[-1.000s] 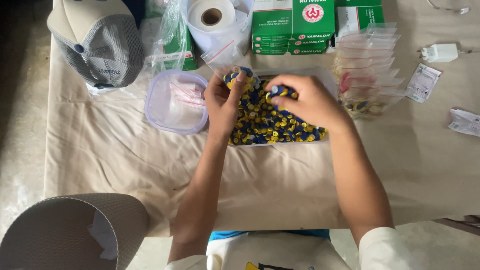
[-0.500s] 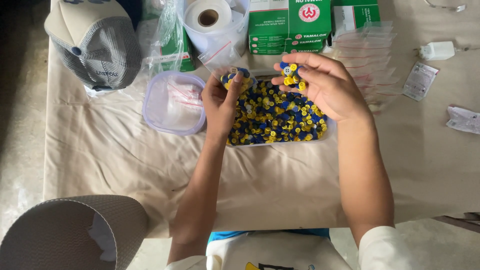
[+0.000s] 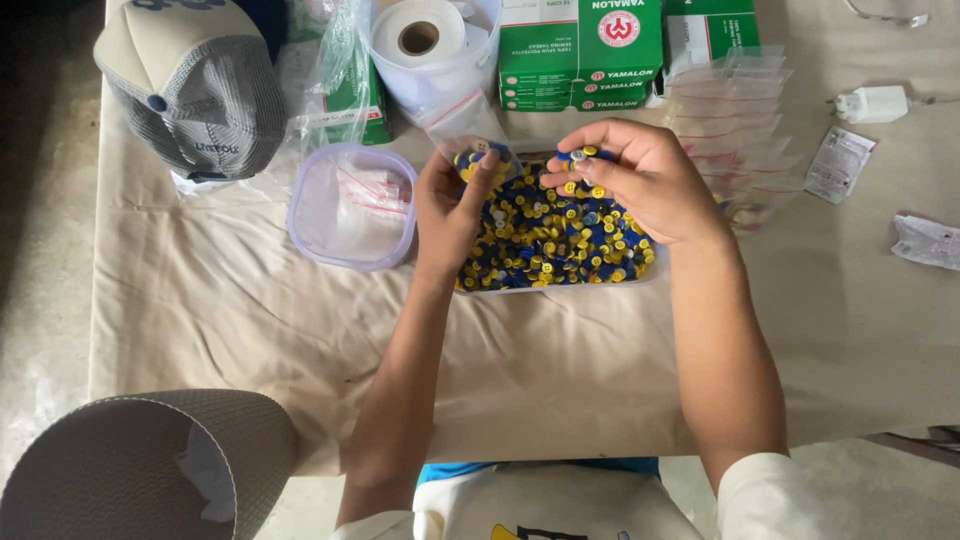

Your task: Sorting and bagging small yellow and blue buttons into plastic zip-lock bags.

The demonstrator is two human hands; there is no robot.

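A clear tray [image 3: 655, 272] full of small blue and yellow buttons [image 3: 545, 245] lies on the cloth-covered table. My left hand [image 3: 452, 205] is raised over the tray's left end and holds a small clear bag [image 3: 480, 158] with several buttons in it. My right hand [image 3: 640, 180] hovers over the tray's far side, its fingers pinched on a few blue and yellow buttons [image 3: 578, 157] close to the bag's mouth.
A clear plastic box [image 3: 352, 205] with small bags stands left of the tray. A grey cap [image 3: 195, 85], a white tape roll [image 3: 420, 40], green boxes [image 3: 580, 45], a stack of clear bags [image 3: 735, 110] and a white charger [image 3: 872, 103] line the back. A cap brim [image 3: 120, 460] fills the lower left.
My right hand has lifted out of the tray with a few buttons and come up toward the bag in my left hand. My left hand has risen slightly.
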